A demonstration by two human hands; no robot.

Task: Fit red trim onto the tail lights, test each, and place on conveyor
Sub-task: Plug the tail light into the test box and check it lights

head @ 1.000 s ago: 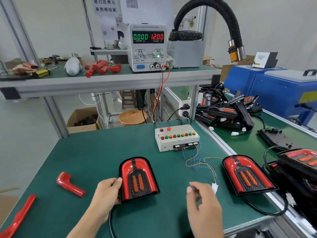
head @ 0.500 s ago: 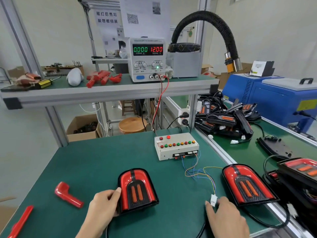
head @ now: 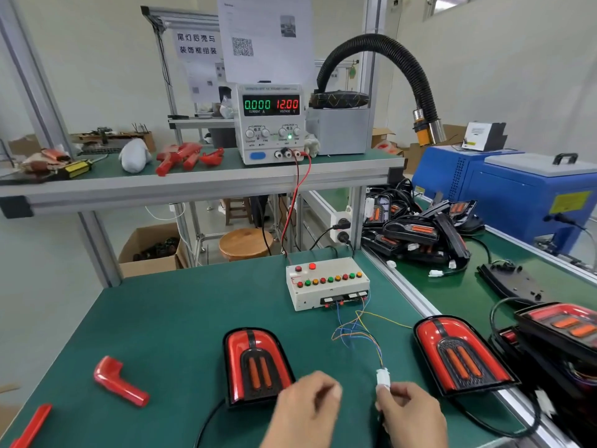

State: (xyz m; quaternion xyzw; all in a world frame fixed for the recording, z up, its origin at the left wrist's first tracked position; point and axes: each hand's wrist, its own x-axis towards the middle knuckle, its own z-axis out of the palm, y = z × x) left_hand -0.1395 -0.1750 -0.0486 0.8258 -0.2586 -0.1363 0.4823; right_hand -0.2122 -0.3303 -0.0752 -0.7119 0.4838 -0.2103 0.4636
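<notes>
Loose red plastic trim piece (head: 119,380) lies far L on green mat. Trimmed red-and-black tail light (head: 255,367) mid-bench. L hand (head: 307,405) has let go of it, fingers loosely curled, holding nothing. R hand (head: 410,412) now pinches white test-box connector (head: 383,378). Hook-up for test looks next.

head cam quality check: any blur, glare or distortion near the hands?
Head view: left hand smeared by motion blur, right hand softer too; wide-angle bending bows the shelf and frame posts; soft glare streaks on the centre tail light; lighting even, shadows faint; supply display readable.
</notes>
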